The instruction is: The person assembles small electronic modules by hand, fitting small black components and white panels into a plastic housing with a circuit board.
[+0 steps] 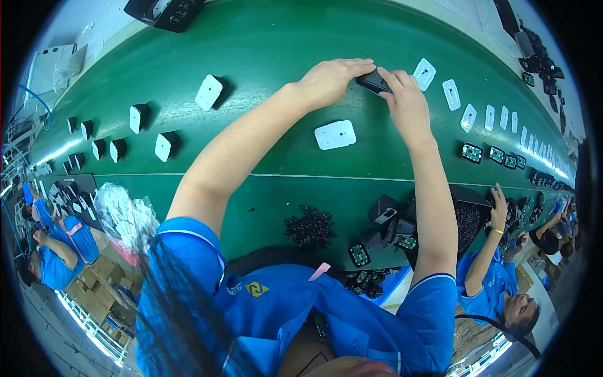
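At the far middle of the green work surface, a black plastic housing (372, 81) is between my two hands. My right hand (407, 103) is closed round its right side, thumb on the near edge and fingers over the top. My left hand (333, 78) has its fingers together along the far left edge, touching the housing; its thumb is hidden. A white cover plate (335, 135) with a small dark hole lies flat nearer to me, apart from both hands. Just beyond my right hand lies another white plate (424, 75).
White-faced black housings (211, 92) stand on the left. More white plates (451, 95) and green circuit boards in black frames (472, 152) run off to the right. Near me are a heap of small black parts (310, 227) and black housings (383, 209). A co-worker's hand (499, 207) reaches in at right.
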Motion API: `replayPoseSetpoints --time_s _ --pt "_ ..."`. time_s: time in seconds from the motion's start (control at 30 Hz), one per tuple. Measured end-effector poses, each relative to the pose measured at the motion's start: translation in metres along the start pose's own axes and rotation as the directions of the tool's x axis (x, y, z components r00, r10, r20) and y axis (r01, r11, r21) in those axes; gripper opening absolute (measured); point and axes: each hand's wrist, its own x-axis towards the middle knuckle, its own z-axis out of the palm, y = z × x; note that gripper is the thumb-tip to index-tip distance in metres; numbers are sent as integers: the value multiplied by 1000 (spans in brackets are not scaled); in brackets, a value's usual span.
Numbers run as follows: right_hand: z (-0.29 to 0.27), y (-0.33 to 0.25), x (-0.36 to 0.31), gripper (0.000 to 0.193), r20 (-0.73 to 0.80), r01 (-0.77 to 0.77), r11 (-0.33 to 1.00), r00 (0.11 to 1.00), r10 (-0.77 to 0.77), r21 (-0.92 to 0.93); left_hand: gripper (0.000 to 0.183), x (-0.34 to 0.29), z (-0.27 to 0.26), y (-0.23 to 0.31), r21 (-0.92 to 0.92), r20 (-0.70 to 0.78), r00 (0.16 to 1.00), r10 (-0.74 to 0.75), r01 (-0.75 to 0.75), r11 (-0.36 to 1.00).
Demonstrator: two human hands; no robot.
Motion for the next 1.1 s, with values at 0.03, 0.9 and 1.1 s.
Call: replayPoseSetpoints --time_s 0.03,0.9,1.1 --pt "1 0 0 47 0 -1 1000 1000 1 1 62 0 -1 0 29 0 1000 5 -5 1000" --pt "6 27 13 39 111 -371 670 911 398 643 37 39 -12 -8 289 46 999 0 -13 957" --pt "-59 82 -81 30 -148 -437 874 870 471 212 51 22 -66 -22 -75 585 640 -499 655 752"
